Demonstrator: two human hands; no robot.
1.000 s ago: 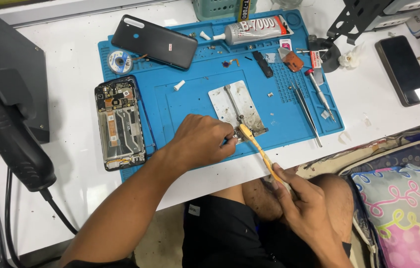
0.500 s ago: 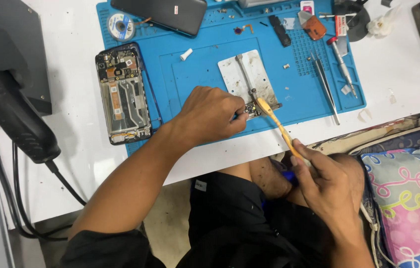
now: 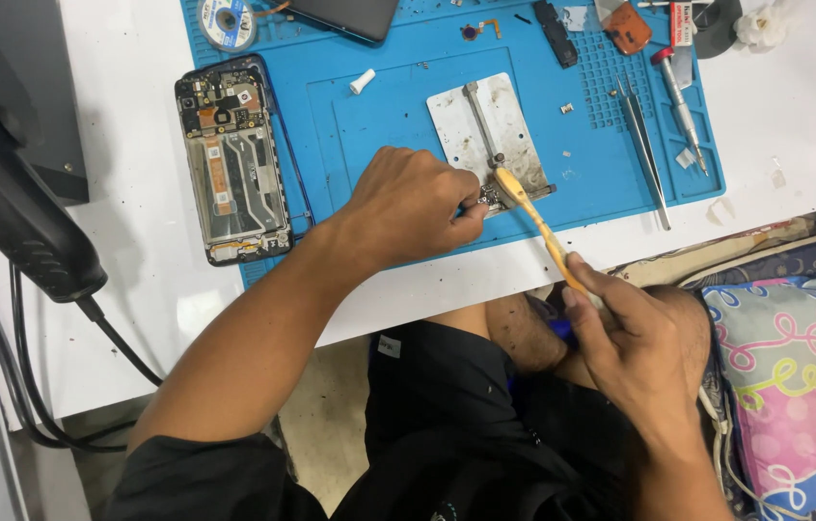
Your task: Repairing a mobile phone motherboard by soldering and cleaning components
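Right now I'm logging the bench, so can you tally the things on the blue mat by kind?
Opened phone, overhanging the mat's left edge: 1
Metal plate: 1
Small board pinned by the left hand: 1
Brush in the right hand: 1
Tweezers: 1
Screwdriver: 1
Solder wick spool: 1
Total: 7
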